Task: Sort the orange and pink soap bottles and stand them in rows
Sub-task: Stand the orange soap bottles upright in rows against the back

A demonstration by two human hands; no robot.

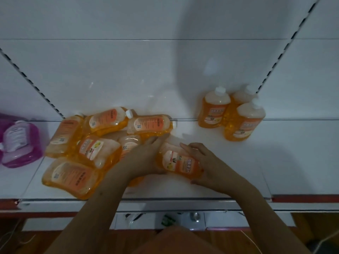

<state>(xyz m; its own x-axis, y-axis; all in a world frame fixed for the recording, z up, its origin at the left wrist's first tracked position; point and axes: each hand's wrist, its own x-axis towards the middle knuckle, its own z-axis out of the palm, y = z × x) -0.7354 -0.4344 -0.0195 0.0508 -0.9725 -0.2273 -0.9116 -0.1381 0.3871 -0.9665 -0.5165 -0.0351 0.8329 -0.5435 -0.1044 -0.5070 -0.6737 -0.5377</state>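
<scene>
orange bottle (180,163) lying on shelf (275,162) | left hand (146,158) and right hand (205,162) fingers grasping it

We see a shop, shown by its retail shelving: a white metal shelf (229,162) with a red front price strip (302,198), a plain white back panel (128,70), and slotted uprights (286,46) at either side. Many identical orange bottles (214,110) and pink bottles (20,143) lie or stand on it as stocked goods.
</scene>
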